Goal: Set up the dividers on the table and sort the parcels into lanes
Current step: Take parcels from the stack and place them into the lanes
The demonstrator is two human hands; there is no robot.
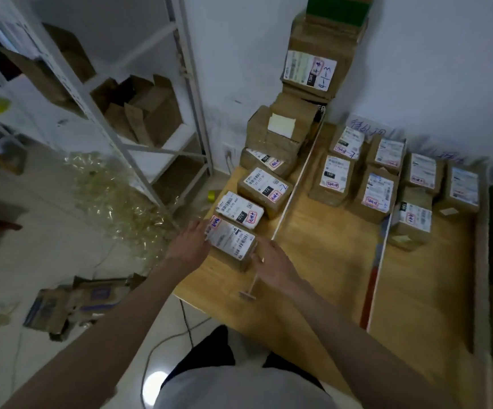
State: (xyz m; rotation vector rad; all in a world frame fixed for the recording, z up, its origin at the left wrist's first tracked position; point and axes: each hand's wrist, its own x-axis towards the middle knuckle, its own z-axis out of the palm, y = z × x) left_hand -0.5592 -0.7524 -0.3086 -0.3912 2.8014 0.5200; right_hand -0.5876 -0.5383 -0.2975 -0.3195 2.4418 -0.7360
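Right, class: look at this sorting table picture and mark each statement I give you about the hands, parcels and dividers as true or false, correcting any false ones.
1. Both hands, the left hand and the right hand, are on the nearest parcel in the left lane. True.
2. That parcel lies on the floor. False: it sits on the wooden table.
3. A white divider runs along the right of the left lane. True.
4. The parcels are unlabelled. False: most of them carry white labels.
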